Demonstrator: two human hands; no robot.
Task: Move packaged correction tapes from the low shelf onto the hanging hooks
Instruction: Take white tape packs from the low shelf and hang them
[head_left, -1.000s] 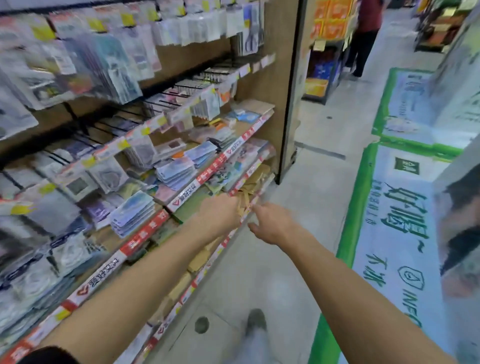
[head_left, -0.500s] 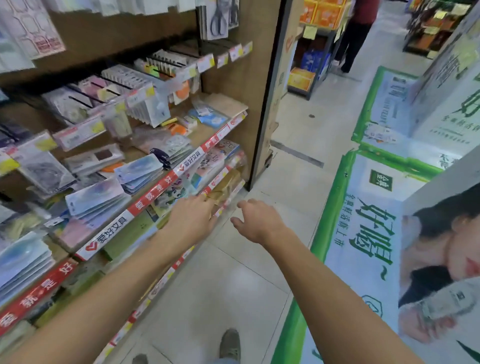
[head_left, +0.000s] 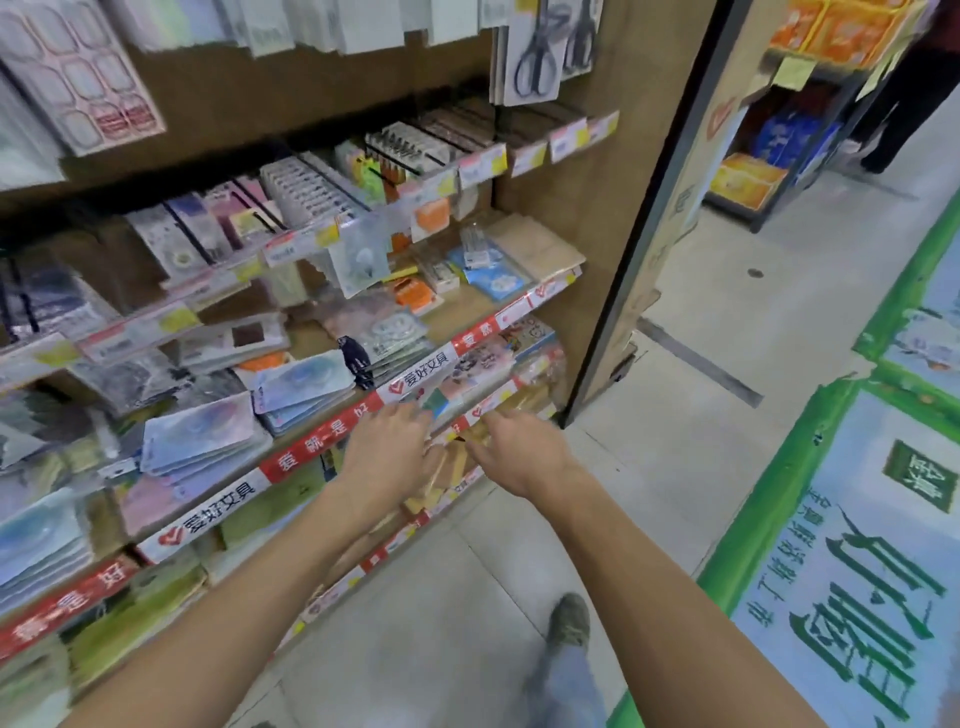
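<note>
Both my arms stretch toward the low shelves of a stationery rack. My left hand (head_left: 387, 452) hovers with fingers extended in front of the red-and-white shelf edge strip (head_left: 311, 449), holding nothing I can see. My right hand (head_left: 519, 452) reaches beside it, fingers pointing left at tan and clear packages (head_left: 447, 467) on the lower shelf. Stacks of flat pastel blister packs (head_left: 296, 387) lie on the shelf behind the strip. Above them, hanging hooks (head_left: 249, 208) carry rows of packaged stationery with price tags. Blur hides which packs are correction tapes.
Packaged scissors (head_left: 540, 57) hang at the top. A wooden end panel (head_left: 613, 218) closes the rack on the right. Tiled floor (head_left: 717, 291) and a green-bordered floor banner (head_left: 857, 545) lie to the right. A person (head_left: 904, 104) stands at a far shelf. My shoe (head_left: 569, 621) is below.
The view has shifted along the rack and tilted down. Both hands have stayed low at the shelf edges, the right hand moving closer to the lower shelf's packages.
</note>
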